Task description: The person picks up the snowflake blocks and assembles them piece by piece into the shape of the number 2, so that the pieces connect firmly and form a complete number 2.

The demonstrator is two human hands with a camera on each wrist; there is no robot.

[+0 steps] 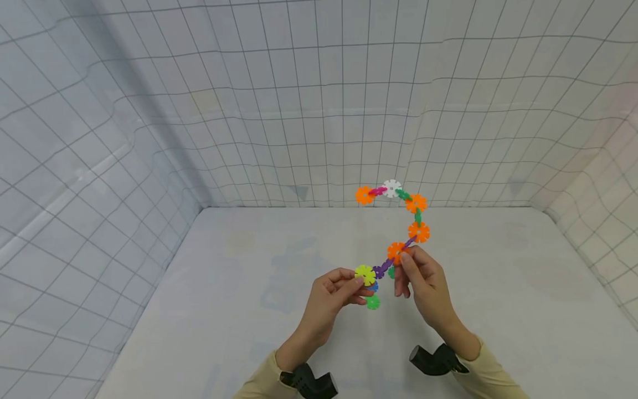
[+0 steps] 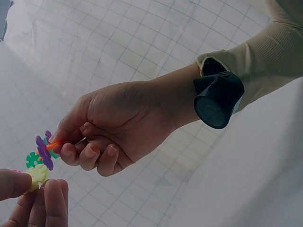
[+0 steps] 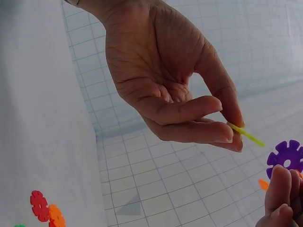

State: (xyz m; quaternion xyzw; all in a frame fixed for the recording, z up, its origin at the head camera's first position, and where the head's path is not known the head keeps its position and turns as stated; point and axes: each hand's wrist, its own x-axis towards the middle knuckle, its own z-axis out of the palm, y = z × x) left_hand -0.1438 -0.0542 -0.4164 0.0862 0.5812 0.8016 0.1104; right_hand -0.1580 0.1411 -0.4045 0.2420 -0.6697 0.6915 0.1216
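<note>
My left hand [image 1: 326, 299] pinches a yellow notched plastic disc [image 1: 365, 275] between thumb and fingers. With thumb and fingertips, my right hand [image 1: 426, 282] holds an orange disc [image 1: 396, 252] in a curved chain of interlocked discs. The chain's lower end is a purple disc [image 1: 379, 272], close beside the yellow one. From there it bends up past more orange discs and a white disc [image 1: 391, 188] to an orange end disc [image 1: 364, 195]. In the right wrist view, the yellow disc [image 3: 248, 135] appears edge-on, with a gap between it and the purple disc [image 3: 286, 155].
Behind the left fingers, partly hidden, are a blue disc [image 1: 374, 286] and a green disc [image 1: 372, 302]. The right wrist view shows a red disc [image 3: 40, 206] and an orange disc [image 3: 57, 215] low at left. Grid-patterned walls surround the white table [image 1: 234, 310].
</note>
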